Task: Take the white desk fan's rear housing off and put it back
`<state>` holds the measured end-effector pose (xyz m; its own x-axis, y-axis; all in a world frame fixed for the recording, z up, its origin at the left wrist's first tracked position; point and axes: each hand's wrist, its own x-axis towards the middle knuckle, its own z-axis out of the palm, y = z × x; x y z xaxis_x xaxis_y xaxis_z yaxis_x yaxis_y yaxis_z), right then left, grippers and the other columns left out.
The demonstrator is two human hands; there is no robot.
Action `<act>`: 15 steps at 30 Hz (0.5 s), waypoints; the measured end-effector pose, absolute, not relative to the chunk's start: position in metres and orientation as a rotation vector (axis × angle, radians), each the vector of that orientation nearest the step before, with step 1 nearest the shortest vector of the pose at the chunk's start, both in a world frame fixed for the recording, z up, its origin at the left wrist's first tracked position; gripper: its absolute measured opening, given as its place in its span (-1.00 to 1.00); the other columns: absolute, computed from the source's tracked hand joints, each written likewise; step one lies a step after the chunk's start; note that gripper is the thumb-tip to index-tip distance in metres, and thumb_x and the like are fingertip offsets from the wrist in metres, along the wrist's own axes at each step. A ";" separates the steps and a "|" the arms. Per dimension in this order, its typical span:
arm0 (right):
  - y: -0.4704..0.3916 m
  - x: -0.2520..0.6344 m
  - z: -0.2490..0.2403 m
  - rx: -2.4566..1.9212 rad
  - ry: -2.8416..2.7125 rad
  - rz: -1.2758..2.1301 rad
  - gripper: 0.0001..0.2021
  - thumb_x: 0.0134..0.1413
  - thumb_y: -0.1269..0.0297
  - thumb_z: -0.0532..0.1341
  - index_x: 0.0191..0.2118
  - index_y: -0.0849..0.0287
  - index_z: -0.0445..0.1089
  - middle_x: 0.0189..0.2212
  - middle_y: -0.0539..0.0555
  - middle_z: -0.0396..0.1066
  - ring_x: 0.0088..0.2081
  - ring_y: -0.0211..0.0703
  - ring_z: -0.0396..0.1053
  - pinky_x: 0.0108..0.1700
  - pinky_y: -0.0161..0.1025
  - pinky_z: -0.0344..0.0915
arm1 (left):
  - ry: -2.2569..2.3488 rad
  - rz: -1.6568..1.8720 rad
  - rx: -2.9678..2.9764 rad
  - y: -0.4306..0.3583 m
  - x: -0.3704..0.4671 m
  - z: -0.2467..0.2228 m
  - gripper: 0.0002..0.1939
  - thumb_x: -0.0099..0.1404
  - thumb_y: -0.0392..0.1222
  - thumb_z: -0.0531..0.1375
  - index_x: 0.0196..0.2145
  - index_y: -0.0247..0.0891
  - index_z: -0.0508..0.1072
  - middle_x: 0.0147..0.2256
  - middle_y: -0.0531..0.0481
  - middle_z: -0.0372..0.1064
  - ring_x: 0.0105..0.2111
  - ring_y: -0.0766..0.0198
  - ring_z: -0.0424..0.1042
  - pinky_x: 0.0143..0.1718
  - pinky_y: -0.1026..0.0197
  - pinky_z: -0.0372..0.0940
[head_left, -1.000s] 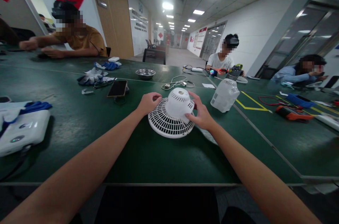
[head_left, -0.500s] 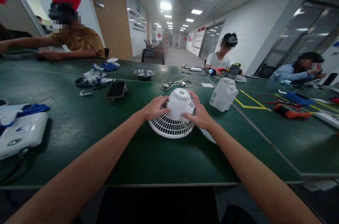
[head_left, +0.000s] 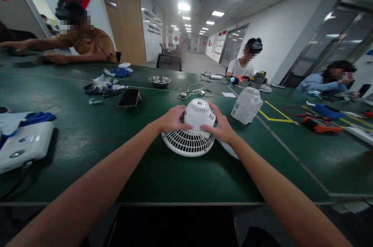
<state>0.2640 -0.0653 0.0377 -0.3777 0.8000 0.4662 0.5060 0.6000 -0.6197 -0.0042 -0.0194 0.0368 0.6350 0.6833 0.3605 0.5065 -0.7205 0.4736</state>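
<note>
A white fan head (head_left: 199, 114) with a slotted, rounded motor housing is gripped from both sides on the green table. Its round ribbed grille (head_left: 188, 144) faces down, below the housing. My left hand (head_left: 175, 118) is closed on the housing's left side, thumb across its lower front. On the other side, my right hand (head_left: 220, 125) holds it with the thumb at the lower right front. Partly hidden behind my right forearm lies a pale flat piece (head_left: 229, 149). To the right stands a whitish translucent housing part (head_left: 247, 105) with slots at its top.
Beyond the fan are a white cable (head_left: 194, 92), a metal bowl (head_left: 159, 81) and a phone (head_left: 128, 98). Gloves (head_left: 101, 84) and a white device (head_left: 27, 146) lie left. An orange multimeter (head_left: 320, 125) is right. Several people sit around the table.
The fan's grille has tilted and shifted slightly toward me, and my left thumb has slid a little right along the housing. Both hands keep hold.
</note>
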 end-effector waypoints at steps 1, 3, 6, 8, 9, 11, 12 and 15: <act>-0.066 0.263 0.038 -1.041 -2.061 0.473 -0.07 0.00 -0.01 0.40 0.42 -0.11 -0.04 0.15 0.15 0.42 0.05 0.22 0.45 0.06 0.27 0.42 | 0.958 0.754 2.535 -0.019 -0.004 0.036 -0.23 0.12 0.30 0.30 0.13 -0.29 0.44 0.06 -0.30 0.38 0.02 -0.14 0.34 0.07 -0.15 0.21; -0.067 0.262 0.039 -1.053 -2.072 0.440 -0.08 0.00 -0.01 0.40 0.42 -0.12 -0.04 0.20 0.15 0.37 0.07 0.23 0.44 0.10 0.29 0.39 | 0.969 0.742 2.552 -0.018 -0.005 0.035 -0.20 0.11 0.31 0.31 0.15 -0.27 0.43 0.09 -0.30 0.36 0.04 -0.16 0.33 0.08 -0.18 0.19; -0.068 0.260 0.040 -1.047 -2.091 0.410 -0.05 -0.01 0.00 0.41 0.42 -0.13 -0.07 0.30 0.16 0.26 0.15 0.26 0.39 0.18 0.32 0.32 | 0.996 0.720 2.565 -0.019 -0.004 0.034 -0.17 0.11 0.31 0.31 0.19 -0.26 0.40 0.13 -0.30 0.34 0.06 -0.18 0.31 0.09 -0.18 0.18; -0.068 0.259 0.039 -1.038 -2.095 0.406 -0.02 -0.02 0.01 0.42 0.43 -0.12 -0.10 0.34 0.16 0.19 0.21 0.28 0.34 0.22 0.33 0.27 | 1.011 0.723 2.564 -0.020 -0.003 0.034 -0.17 0.12 0.30 0.31 0.20 -0.26 0.38 0.13 -0.30 0.33 0.05 -0.17 0.32 0.08 -0.17 0.18; -0.068 0.259 0.039 -1.032 -2.093 0.403 -0.01 -0.03 0.02 0.43 0.44 -0.11 -0.11 0.35 0.16 0.17 0.23 0.29 0.31 0.24 0.33 0.25 | 1.015 0.729 2.564 -0.020 -0.002 0.034 -0.18 0.12 0.29 0.30 0.21 -0.26 0.37 0.13 -0.30 0.34 0.05 -0.17 0.32 0.08 -0.17 0.18; -0.068 0.258 0.039 -1.020 -2.094 0.386 0.00 -0.04 0.03 0.43 0.44 -0.10 -0.11 0.38 0.15 0.13 0.28 0.29 0.26 0.29 0.33 0.19 | 1.014 0.744 2.558 -0.021 -0.002 0.034 -0.17 0.12 0.28 0.31 0.21 -0.26 0.36 0.12 -0.30 0.35 0.04 -0.16 0.33 0.08 -0.17 0.18; -0.068 0.257 0.038 -1.015 -2.098 0.373 0.00 -0.03 0.04 0.43 0.44 -0.11 -0.11 0.39 0.14 0.11 0.30 0.29 0.23 0.30 0.33 0.16 | 1.011 0.751 2.552 -0.020 -0.002 0.033 -0.17 0.12 0.28 0.31 0.22 -0.26 0.35 0.11 -0.29 0.36 0.04 -0.16 0.33 0.08 -0.17 0.18; -0.068 0.256 0.038 -1.005 -2.115 0.340 -0.02 -0.01 0.07 0.42 0.44 -0.14 -0.12 0.41 0.12 0.06 0.33 0.27 0.19 0.33 0.30 0.14 | 1.000 0.766 2.536 -0.018 -0.003 0.031 -0.16 0.11 0.25 0.32 0.24 -0.25 0.34 0.11 -0.29 0.36 0.06 -0.17 0.32 0.09 -0.18 0.16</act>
